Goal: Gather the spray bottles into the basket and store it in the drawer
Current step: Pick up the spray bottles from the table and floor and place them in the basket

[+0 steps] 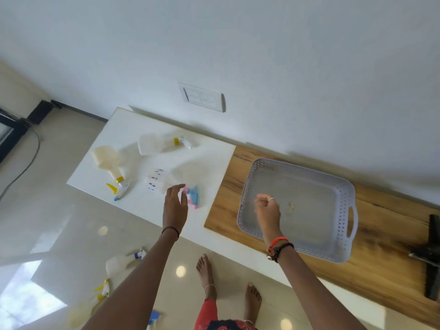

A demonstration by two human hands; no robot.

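Observation:
A pale lilac basket with handle slots lies on the wooden counter, with only a small yellowish scrap inside. Three spray bottles lie on the white top: one with a yellow collar at the back, one with a yellow trigger at the left, and a printed one with a pink and blue head nearest me. My left hand hovers open right over that bottle's neck. My right hand hangs over the basket's near left part, fingers loosely curled and holding nothing.
More spray bottles lie on the tiled floor at lower left: one with a blue collar, one with a yellow trigger, another blue-headed one. A black object sits at the counter's right end. My bare feet stand below the counter.

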